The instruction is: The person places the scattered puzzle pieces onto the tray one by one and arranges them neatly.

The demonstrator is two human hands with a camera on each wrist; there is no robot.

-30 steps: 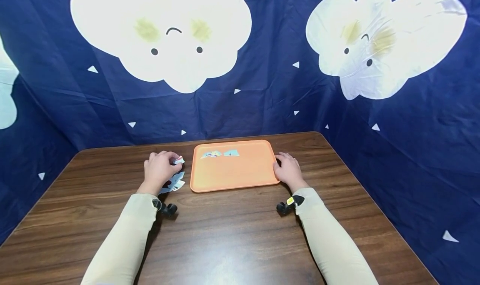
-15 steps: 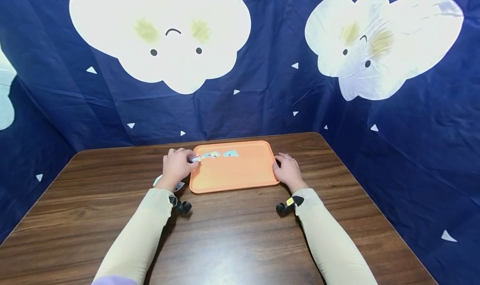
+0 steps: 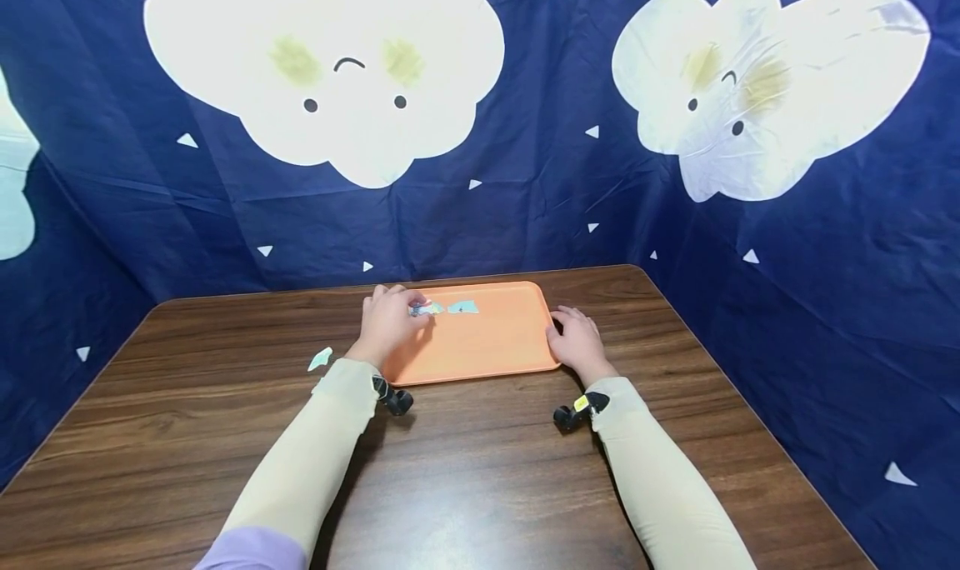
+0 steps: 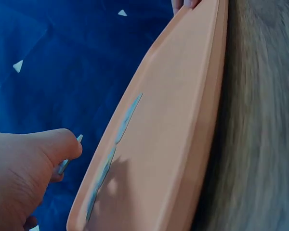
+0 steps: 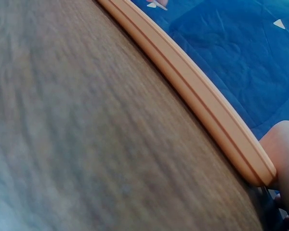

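My left hand is over the left part of the orange tray. Between thumb and fingertips it pinches a small, thin printed paper piece, raised above the tray in the left wrist view. Below it, two light-blue printed pieces lie end to end along the tray's far side, a right one and a left one; the left one is partly covered by the hand in the head view. My right hand grips the tray's right rim, its thumb at the corner.
Left of the tray, a loose pale-blue piece lies on the brown wooden table; another piece's edge peeks out by the left sleeve. A dark-blue curtain with white clouds stands behind the table.
The left hand has carried its paper piece rightward from the table's left side, past the tray's left rim, to above the tray. Right hand and tray have stayed put.
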